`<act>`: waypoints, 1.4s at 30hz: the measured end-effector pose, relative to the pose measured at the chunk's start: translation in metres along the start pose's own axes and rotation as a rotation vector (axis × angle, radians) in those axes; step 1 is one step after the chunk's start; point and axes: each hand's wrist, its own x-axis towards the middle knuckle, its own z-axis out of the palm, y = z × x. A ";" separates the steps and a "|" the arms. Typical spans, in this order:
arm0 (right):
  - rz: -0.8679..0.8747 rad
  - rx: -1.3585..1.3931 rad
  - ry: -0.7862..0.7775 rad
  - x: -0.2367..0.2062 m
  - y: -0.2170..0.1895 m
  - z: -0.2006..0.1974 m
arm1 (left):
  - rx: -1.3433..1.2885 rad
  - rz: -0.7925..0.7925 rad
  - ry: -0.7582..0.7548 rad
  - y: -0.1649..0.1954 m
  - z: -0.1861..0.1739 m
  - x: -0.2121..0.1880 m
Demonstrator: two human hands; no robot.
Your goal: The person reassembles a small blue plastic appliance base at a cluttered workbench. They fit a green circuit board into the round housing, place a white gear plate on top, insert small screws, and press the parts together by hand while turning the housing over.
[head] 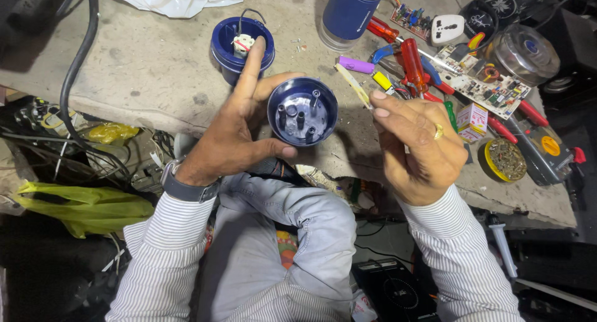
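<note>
My left hand (239,126) grips a round dark blue plastic housing (303,110), its open side up, showing several posts inside. The index finger of that hand points up toward a second blue housing (231,48) on the bench, which holds a white part with wires. My right hand (416,142) holds a thin pale stick-like tool (352,84) between thumb and fingers, its tip pointing up and left, just right of the held housing. A ring sits on one finger.
A blue cylinder (348,14) stands at the back. Red-handled screwdrivers (413,62), circuit boards (482,82), a white plug adapter (448,28), a small box (472,119) and a round tin (505,160) crowd the bench's right side. Cables and a yellow bag (81,204) lie left.
</note>
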 end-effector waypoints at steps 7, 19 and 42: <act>0.075 0.034 0.051 -0.009 0.002 0.003 | 0.015 0.070 0.001 0.001 0.002 -0.003; 0.267 0.272 0.145 -0.024 0.007 0.014 | 0.775 0.338 0.221 -0.004 0.020 -0.007; 0.137 0.132 -0.100 -0.016 -0.036 0.031 | 0.969 0.278 0.220 -0.006 0.033 -0.019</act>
